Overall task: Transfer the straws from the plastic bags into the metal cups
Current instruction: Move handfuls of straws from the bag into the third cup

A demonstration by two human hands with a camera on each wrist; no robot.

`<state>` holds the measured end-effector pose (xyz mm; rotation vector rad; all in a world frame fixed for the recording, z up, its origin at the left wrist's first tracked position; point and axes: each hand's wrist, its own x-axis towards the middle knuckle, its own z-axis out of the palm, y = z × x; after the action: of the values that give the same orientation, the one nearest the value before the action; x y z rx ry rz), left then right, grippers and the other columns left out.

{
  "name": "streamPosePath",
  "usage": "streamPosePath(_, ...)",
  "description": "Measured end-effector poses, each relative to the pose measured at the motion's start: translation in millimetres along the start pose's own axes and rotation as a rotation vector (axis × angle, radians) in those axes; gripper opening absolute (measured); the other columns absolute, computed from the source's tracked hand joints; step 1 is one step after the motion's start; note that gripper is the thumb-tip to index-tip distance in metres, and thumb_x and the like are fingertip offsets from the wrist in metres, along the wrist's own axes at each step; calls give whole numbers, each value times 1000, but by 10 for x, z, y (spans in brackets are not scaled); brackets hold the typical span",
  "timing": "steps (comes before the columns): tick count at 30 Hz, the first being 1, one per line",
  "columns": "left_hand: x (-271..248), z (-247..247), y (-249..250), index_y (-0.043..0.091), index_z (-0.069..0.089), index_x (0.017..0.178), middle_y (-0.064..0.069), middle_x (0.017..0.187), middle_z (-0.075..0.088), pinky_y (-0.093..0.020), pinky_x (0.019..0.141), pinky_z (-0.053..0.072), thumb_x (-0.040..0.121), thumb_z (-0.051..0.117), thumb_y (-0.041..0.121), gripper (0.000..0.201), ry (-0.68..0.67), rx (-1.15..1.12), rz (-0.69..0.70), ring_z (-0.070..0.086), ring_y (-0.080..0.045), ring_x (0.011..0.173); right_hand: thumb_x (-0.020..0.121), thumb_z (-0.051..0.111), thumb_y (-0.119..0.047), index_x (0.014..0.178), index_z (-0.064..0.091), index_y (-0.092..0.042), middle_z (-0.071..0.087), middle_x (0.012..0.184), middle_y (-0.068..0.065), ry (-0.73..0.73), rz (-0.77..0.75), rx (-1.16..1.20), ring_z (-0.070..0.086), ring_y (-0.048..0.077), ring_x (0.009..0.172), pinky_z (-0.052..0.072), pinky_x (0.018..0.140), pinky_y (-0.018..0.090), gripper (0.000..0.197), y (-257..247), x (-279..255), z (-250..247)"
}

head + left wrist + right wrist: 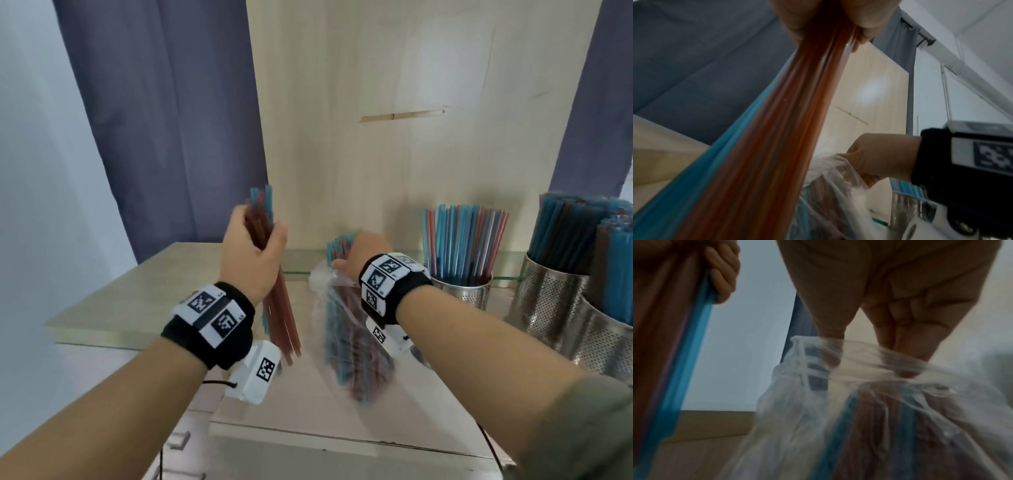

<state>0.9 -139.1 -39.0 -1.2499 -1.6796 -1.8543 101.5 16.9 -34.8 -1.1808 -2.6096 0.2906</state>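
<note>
My left hand (255, 245) grips a bundle of red and blue straws (279, 308), held upright above the counter; the same bundle of straws (764, 146) fills the left wrist view. My right hand (363, 257) pinches the top of a clear plastic bag (346, 329) that still holds several red and blue straws. The bag (859, 402) is bunched under my right fingers (906, 337). Three perforated metal cups stand to the right: one (460, 289) behind my right wrist, two more (548, 298) (609, 346) at the right edge, all full of straws.
The wooden counter (137, 301) has a glass strip (301, 265) along its back. A wooden panel (394, 137) and grey curtains (164, 120) stand behind. Drawer fronts show below the counter's front edge.
</note>
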Motion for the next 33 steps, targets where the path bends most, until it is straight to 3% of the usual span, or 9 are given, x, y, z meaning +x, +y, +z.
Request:
streamPosePath(4, -135, 38, -101, 16, 50, 101, 11, 79, 54, -14, 67, 43, 89, 67, 23, 22, -41, 49, 22, 54, -2, 69, 82, 72, -50, 71, 48, -8, 52, 73, 3, -1, 70, 39, 52, 18, 63, 44, 61, 27, 50, 22, 33, 153)
streamPosePath(8, -168, 60, -193, 22, 40, 119, 0, 91, 64, -26, 79, 51, 86, 71, 17, 46, -71, -47, -11, 63, -9, 80, 80, 71, -57, 74, 51, -10, 63, 85, 6, 16, 67, -36, 62, 23, 81, 56, 73, 29, 51, -3, 21, 236)
streamPosePath(10, -200, 82, -231, 24, 31, 130, -2, 93, 66, -25, 82, 52, 84, 73, 10, 64, -77, -91, -27, 65, -12, 82, 82, 67, -61, 94, 57, -7, 63, 108, 10, 13, 79, -84, 63, 24, 100, 57, 85, 33, 56, -13, 46, 282)
streamPosePath(12, -246, 111, -307, 24, 20, 141, -4, 96, 67, -21, 83, 51, 81, 75, 9, 82, -65, -102, -62, 66, -11, 84, 80, 68, -62, 128, 44, 0, 49, 128, 15, 15, 142, -53, 54, 26, 118, 51, 96, 35, 82, -5, 95, 362)
streamPosePath(14, -308, 138, -370, 22, 17, 145, 4, 97, 69, -14, 84, 49, 81, 76, 10, 88, -56, -113, -135, 67, -5, 88, 74, 72, -64, 137, 32, 2, 43, 132, 17, 19, 192, -22, 51, 28, 120, 48, 99, 37, 99, 17, 157, 444)
streamPosePath(20, -305, 152, -449, 15, 56, 118, 11, 94, 62, -6, 72, 40, 87, 69, 31, 37, -2, 57, -244, 61, -5, 87, 73, 76, -55, 132, 39, -3, 46, 131, 17, 28, 212, 76, 55, 32, 116, 50, 97, 40, 87, 87, 256, 521)
streamPosePath(26, -318, 245, -489, 17, 55, 111, 14, 86, 59, -2, 64, 40, 93, 60, 25, 21, -3, 65, -242, 56, 5, 76, 80, 71, -41, 85, 53, -11, 56, 119, 14, 11, 204, 169, 59, 29, 85, 53, 75, 35, 35, 97, 334, 428)
streamPosePath(30, -320, 296, -475, 15, 55, 109, 16, 82, 57, -1, 63, 39, 94, 58, 22, 17, -9, 72, -239, 55, 6, 72, 83, 71, -33, 67, 56, -10, 64, 76, 7, 8, 236, 253, 55, 21, 59, 44, 55, 26, 32, 173, 400, 376)
streamPosePath(33, -325, 325, -441, 17, 53, 106, 13, 79, 57, -2, 59, 39, 95, 57, 21, 13, -43, 74, -240, 54, 3, 66, 84, 71, -37, 64, 54, -10, 59, 64, 5, -7, 228, 248, 53, 20, 55, 41, 51, 24, 38, 226, 388, 355)
